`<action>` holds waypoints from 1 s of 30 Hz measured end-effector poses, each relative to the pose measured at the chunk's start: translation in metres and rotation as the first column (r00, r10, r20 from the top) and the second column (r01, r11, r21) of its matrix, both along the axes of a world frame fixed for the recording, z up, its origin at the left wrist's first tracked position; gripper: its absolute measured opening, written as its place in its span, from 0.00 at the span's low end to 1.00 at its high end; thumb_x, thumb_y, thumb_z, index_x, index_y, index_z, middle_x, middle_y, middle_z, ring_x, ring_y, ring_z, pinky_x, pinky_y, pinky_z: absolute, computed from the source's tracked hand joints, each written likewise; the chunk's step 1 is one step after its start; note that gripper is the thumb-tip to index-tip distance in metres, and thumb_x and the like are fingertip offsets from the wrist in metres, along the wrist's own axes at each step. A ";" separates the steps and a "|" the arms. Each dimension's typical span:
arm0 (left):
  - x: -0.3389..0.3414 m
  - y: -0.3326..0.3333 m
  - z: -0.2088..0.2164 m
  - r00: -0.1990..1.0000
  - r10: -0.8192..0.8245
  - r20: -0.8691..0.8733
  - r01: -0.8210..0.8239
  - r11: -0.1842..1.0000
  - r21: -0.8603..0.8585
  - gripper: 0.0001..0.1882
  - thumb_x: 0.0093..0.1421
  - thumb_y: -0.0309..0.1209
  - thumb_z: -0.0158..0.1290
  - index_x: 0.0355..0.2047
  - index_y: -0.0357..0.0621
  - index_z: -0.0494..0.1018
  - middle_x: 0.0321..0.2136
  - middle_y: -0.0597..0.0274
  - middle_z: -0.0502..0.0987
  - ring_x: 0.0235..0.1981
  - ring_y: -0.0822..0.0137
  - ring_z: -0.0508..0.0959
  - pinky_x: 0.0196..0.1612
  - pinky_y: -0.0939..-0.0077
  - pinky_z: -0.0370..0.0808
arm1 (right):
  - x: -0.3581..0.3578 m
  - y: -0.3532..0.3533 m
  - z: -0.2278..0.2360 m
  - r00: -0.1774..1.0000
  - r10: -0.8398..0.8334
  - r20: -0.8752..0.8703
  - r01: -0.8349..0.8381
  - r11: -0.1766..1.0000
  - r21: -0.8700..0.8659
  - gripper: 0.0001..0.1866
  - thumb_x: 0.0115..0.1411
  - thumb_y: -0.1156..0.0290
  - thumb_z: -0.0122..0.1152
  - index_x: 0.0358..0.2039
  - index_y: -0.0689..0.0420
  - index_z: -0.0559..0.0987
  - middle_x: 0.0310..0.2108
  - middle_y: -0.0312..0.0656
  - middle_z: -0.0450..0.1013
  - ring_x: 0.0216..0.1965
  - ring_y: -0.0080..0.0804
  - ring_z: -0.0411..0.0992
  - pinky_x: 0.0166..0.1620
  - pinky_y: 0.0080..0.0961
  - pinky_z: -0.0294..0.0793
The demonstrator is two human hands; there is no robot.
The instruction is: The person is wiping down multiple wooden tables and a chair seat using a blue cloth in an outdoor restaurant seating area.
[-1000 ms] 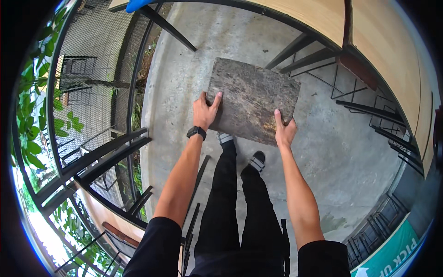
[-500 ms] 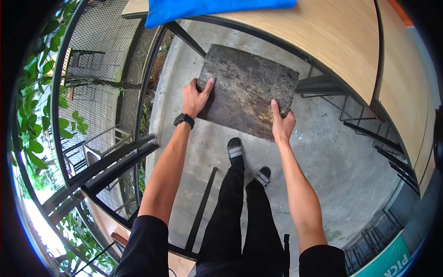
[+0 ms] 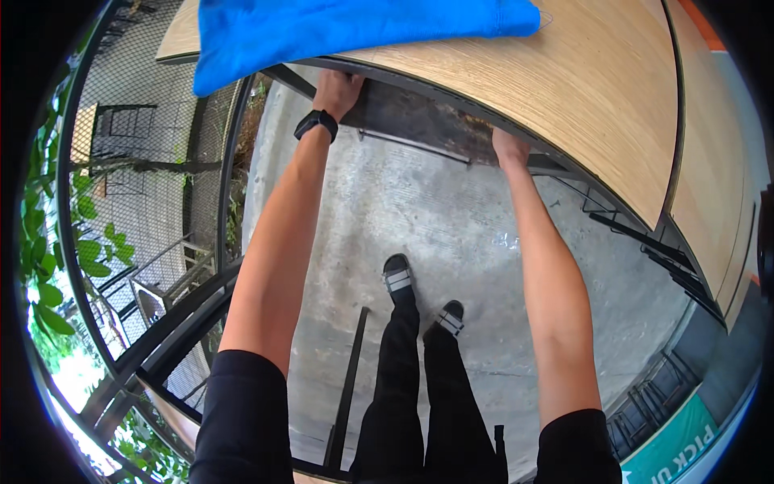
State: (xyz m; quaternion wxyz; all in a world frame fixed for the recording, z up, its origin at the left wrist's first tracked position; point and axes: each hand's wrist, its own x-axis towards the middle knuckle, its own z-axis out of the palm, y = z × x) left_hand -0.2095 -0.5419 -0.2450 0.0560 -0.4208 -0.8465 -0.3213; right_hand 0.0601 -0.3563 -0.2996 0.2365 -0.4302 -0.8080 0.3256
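Note:
A dark, worn, square-seated stool (image 3: 419, 117) is mostly hidden beneath the edge of the light wooden table (image 3: 597, 105). Below its near edge shows a thin metal bar (image 3: 415, 147). My left hand (image 3: 339, 93), with a black watch on the wrist, is closed on the seat's left side. On its right side is my right hand (image 3: 510, 147), its fingers covered by the table edge, still at the seat where it gripped it. Both arms are stretched forward. A blue cloth (image 3: 355, 28) lies on the table above my left hand.
My sandalled feet (image 3: 397, 278) stand on the grey concrete floor (image 3: 516, 323). Mesh fencing (image 3: 145, 121) and leafy plants line the left. Dark metal stool legs (image 3: 629, 230) show under the table at right; a green sign (image 3: 673, 444) is at lower right.
Both hands have moved forward with the stool, and its seat has gone from open view to mostly under the table. The table and blue cloth now reach further down the picture.

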 end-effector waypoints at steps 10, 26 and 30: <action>0.015 0.033 -0.018 0.994 -0.071 0.089 0.066 0.996 0.059 0.19 0.61 0.37 0.51 0.49 0.40 0.74 0.53 0.42 0.74 0.56 0.42 0.70 0.57 0.56 0.69 | 0.026 0.076 -0.063 0.959 0.158 0.236 -0.213 0.950 0.227 0.30 0.67 0.51 0.48 0.63 0.57 0.65 0.63 0.52 0.62 0.64 0.49 0.60 0.61 0.40 0.66; 0.047 -0.027 0.041 0.997 0.061 0.036 -0.060 0.997 -0.041 0.15 0.59 0.34 0.56 0.41 0.35 0.74 0.38 0.39 0.78 0.41 0.37 0.76 0.44 0.52 0.74 | 0.017 -0.053 0.079 0.963 0.121 0.242 -0.105 0.991 -0.079 0.28 0.62 0.57 0.61 0.56 0.65 0.70 0.50 0.60 0.71 0.54 0.57 0.68 0.55 0.42 0.70; 0.065 -0.057 0.063 0.997 0.055 0.059 -0.064 0.985 0.160 0.14 0.62 0.35 0.55 0.39 0.34 0.74 0.35 0.42 0.79 0.37 0.45 0.79 0.42 0.57 0.75 | 0.070 -0.117 0.098 0.956 0.224 -0.189 -0.198 0.969 0.146 0.16 0.59 0.64 0.65 0.42 0.64 0.77 0.39 0.54 0.76 0.43 0.51 0.75 0.50 0.41 0.74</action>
